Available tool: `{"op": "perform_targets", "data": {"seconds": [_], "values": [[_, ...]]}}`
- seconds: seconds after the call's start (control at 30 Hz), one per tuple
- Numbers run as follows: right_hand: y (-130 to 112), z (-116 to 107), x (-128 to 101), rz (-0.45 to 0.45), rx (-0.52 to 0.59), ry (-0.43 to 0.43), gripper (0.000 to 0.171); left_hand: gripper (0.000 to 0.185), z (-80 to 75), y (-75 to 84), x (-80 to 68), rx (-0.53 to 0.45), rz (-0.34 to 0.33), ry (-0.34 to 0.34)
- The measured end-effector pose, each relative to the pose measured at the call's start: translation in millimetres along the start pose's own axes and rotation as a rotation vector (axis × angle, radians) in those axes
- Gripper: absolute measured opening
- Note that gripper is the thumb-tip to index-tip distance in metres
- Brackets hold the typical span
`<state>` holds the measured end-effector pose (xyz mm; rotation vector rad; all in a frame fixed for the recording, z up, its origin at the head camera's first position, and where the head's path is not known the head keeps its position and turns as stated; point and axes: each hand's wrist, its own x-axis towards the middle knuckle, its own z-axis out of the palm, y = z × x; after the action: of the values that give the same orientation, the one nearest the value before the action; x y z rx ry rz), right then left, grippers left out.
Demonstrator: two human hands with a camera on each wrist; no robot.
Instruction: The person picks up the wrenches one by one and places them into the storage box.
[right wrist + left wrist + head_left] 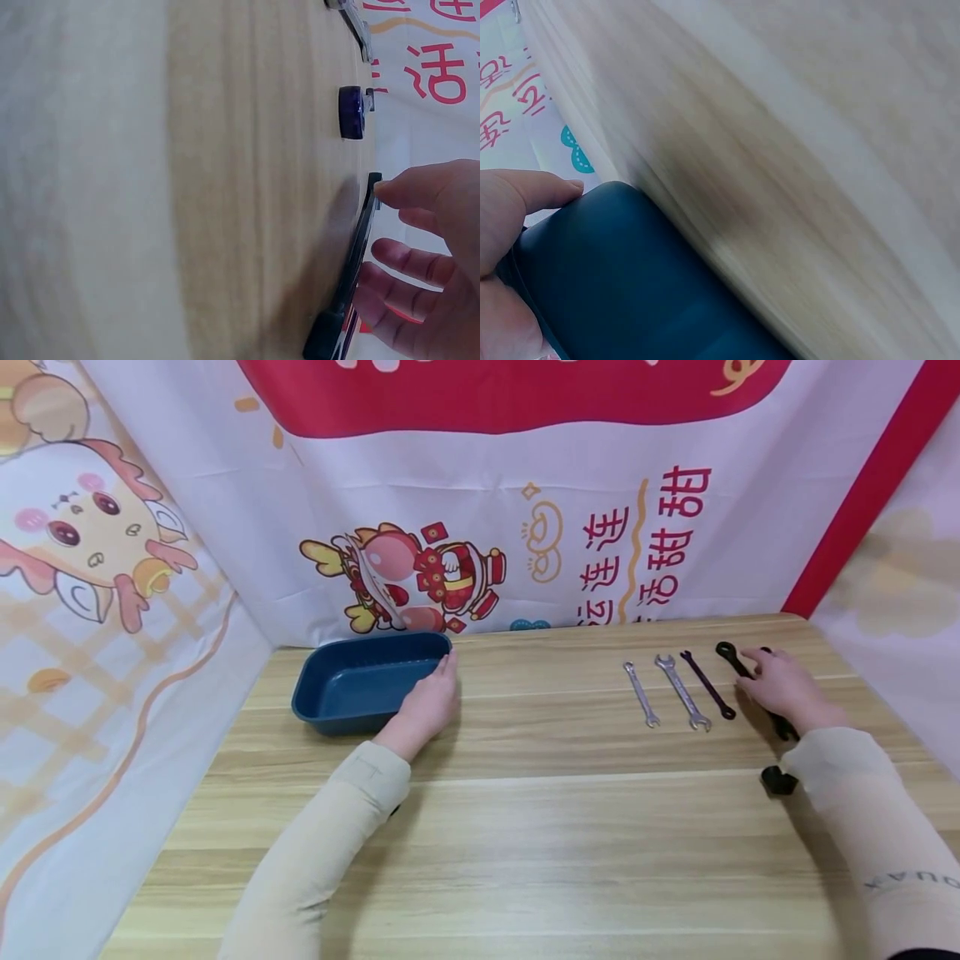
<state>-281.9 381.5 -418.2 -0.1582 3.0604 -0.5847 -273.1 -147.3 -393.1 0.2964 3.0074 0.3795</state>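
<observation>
At the right end of a dark blue plastic bin (352,714), my left hand (431,697) grips the rim. The left wrist view shows the thumb and a finger on either side of the bin's wall (630,277). My right hand (787,689) reaches over a black wrench (731,656) at the far right. In the right wrist view the thumb tip is at one end of the black wrench (356,259), and the other fingers are spread, slightly bent, along its side. A second dark wrench (767,650) is mostly hidden behind this hand.
Left of the right hand lie a dark purple wrench (708,685), a larger silver wrench (682,693) and a small silver wrench (641,695). A black block (778,781) sits by the right sleeve. Printed cloth (480,527) hangs behind the wooden table (525,860).
</observation>
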Motion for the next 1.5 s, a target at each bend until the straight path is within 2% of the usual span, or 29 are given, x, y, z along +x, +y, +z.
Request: {"op": "perform_targets", "data": {"seconds": [0.4,0.57,0.77,1.07,1.23,1.5], "values": [[2.8,-3.0,-3.8,-0.021,-0.081,-0.051,0.057,0.066,6.5,17.3,5.2,0.000,0.006,-0.016],[4.1,-3.7,-5.7,-0.044,-0.070,-0.053,0.021,0.064,8.5,23.4,5.8,0.012,0.028,-0.013],[3.4,-3.1,-4.6,-0.058,-0.092,-0.058,0.014,0.066,9.7,27.5,4.9,0.016,0.064,-0.007],[5.7,-1.5,-1.6,-0.048,-0.085,-0.072,0.047,0.069,12.0,33.4,5.3,0.032,0.081,-0.008],[7.5,-0.7,0.1,-0.019,-0.073,-0.099,0.054,0.072,12.0,39.9,3.7,0.067,0.095,-0.011],[4.7,-2.1,0.4,-0.002,-0.071,-0.114,0.054,0.071,13.6,46.9,4.2,0.095,0.106,-0.002]]}}
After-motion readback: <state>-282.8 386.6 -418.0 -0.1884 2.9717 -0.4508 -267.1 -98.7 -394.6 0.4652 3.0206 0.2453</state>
